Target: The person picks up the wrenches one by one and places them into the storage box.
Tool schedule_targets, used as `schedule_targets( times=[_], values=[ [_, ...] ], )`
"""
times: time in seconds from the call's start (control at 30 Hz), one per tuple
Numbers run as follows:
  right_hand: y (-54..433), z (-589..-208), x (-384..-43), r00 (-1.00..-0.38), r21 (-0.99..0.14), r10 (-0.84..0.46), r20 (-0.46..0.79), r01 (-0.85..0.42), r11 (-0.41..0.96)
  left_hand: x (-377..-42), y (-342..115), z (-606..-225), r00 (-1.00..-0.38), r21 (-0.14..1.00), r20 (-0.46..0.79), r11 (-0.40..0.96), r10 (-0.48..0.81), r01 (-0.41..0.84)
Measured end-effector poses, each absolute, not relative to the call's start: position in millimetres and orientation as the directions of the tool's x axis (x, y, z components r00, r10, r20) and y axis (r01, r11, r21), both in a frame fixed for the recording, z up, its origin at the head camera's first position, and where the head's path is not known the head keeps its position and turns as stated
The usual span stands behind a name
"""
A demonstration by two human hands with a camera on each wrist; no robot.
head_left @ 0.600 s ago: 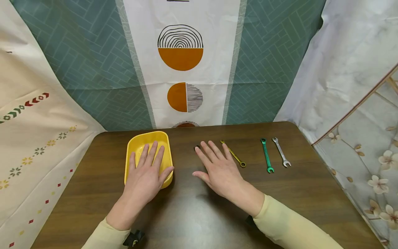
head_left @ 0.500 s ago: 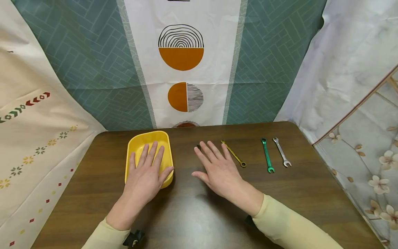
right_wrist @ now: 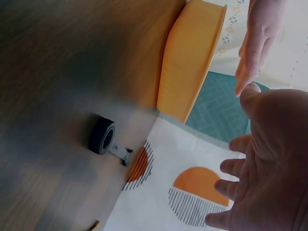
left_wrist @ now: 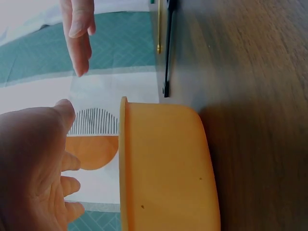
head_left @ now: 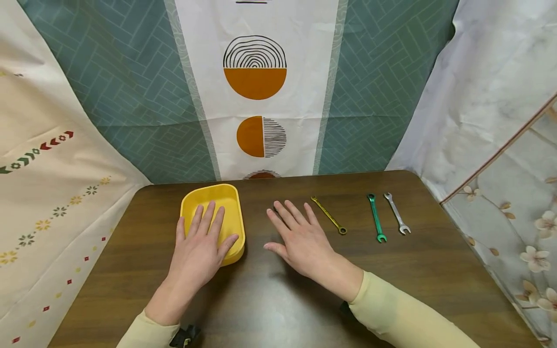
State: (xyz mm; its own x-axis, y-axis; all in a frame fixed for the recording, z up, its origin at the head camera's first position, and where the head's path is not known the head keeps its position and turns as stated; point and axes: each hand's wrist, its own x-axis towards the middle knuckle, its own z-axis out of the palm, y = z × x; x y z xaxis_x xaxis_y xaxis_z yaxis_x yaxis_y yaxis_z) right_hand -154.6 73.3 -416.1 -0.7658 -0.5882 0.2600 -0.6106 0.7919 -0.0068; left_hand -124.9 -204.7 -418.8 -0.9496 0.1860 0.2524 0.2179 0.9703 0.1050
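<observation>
My left hand (head_left: pixel 197 251) hovers over the near part of a yellow plastic tray (head_left: pixel 239 227), fingers straight and spread, holding nothing. The left wrist view shows the hand beside the tray's rim, apart from it. My right hand (head_left: pixel 302 241) is held above the table, also with straight, spread fingers and nothing in it. Beneath it lies a dark wrench (right_wrist: pixel 102 136), its ring end showing in the right wrist view; the hand hides most of it in the head view. To the right lie a gold wrench (head_left: pixel 328 215), a green wrench (head_left: pixel 376 218) and a silver wrench (head_left: pixel 397 214).
The brown wooden table (head_left: pixel 278 309) has rounded far corners. A patterned cloth (head_left: pixel 270 106) hangs behind its far edge, with a cream cloth (head_left: pixel 52 193) on the left and a floral white cloth (head_left: pixel 500 217) on the right.
Both hands have drifted slightly left and toward me, fingers still spread. The gold wrench is now fully uncovered by the right hand. Tray and wrenches stay in place; the head view has shifted a little.
</observation>
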Motion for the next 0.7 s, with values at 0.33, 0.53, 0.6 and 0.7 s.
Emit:
schedule_targets(
  times=[0.33,0.53,0.6,0.7],
  values=[
    [62,-417,-157,-0.759,-0.026,-0.609,0.230,-0.630,0.776,-124,-213,-423,-0.958,0.132,0.237,0.972,0.160,0.195],
    [54,-419,-159,-0.760,-0.031,-0.612,0.221,-0.632,0.774,-126,-221,-424,-0.965,0.158,0.221,0.971,0.141,0.178],
    [51,-419,-160,-0.759,-0.030,-0.614,0.216,-0.634,0.773,-126,-223,-424,-0.965,0.161,0.224,0.971,0.140,0.178],
    [46,-420,-161,-0.758,-0.024,-0.618,0.207,-0.635,0.772,-126,-227,-423,-0.964,0.165,0.226,0.970,0.138,0.177]
  ],
)
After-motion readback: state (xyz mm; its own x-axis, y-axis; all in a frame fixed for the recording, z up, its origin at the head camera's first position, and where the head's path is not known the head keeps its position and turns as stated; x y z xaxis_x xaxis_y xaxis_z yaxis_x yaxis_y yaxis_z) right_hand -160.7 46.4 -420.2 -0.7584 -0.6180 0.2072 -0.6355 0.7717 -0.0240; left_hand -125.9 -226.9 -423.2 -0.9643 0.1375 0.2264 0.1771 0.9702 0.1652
